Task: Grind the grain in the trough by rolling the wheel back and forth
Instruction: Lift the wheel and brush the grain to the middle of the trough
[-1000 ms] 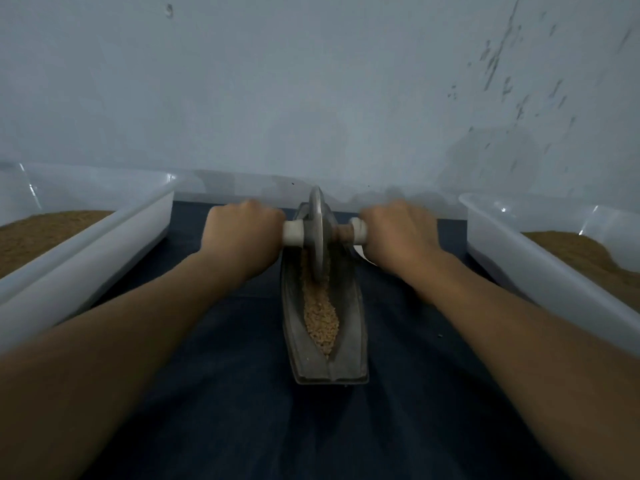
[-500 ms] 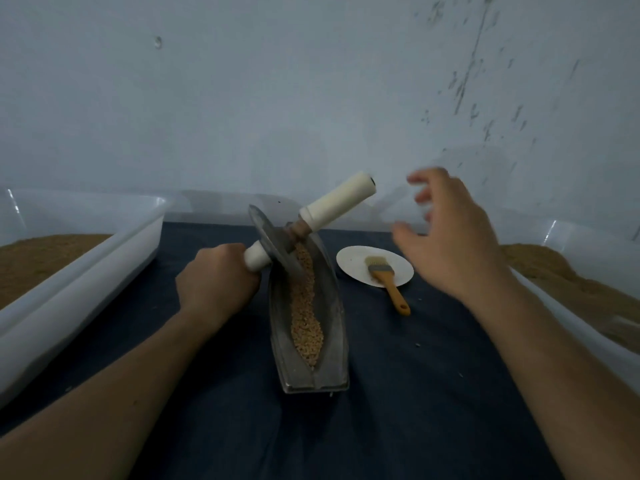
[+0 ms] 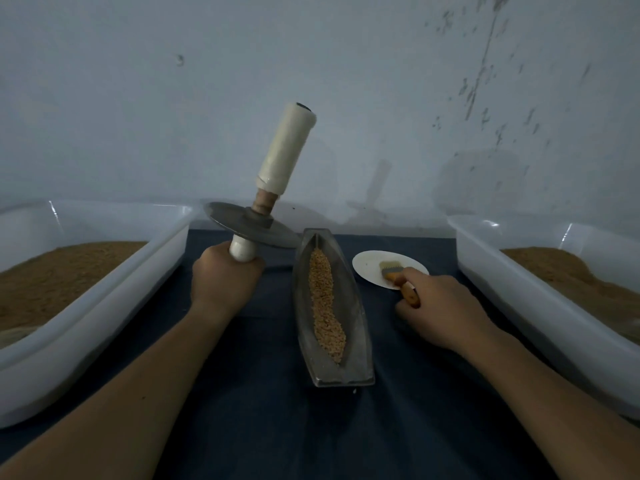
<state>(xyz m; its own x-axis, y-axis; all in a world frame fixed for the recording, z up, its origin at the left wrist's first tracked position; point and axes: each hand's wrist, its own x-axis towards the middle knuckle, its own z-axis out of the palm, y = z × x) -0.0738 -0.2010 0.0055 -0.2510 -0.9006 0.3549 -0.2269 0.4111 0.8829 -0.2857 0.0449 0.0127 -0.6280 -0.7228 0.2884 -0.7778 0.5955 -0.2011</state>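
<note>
One wheel (image 3: pixel 249 226), one trough (image 3: pixel 356 327), one brush (image 3: pixel 398 275), one plate (image 3: pixel 370 266) and two white bins (image 3: pixel 86 323) of brown meal sit on a dark cloth (image 3: pixel 263 410). The left hand (image 3: pixel 225 278) grips the wheel's lower handle, fingers wrapped round it. The wheel is clear of the trough, just left of its far end, disc nearly flat and axle pointing up. The trough runs near to far, with grain (image 3: pixel 325 306) along its groove. The right hand (image 3: pixel 446 306) curls round the brush handle, and the bristles rest on the plate.
</note>
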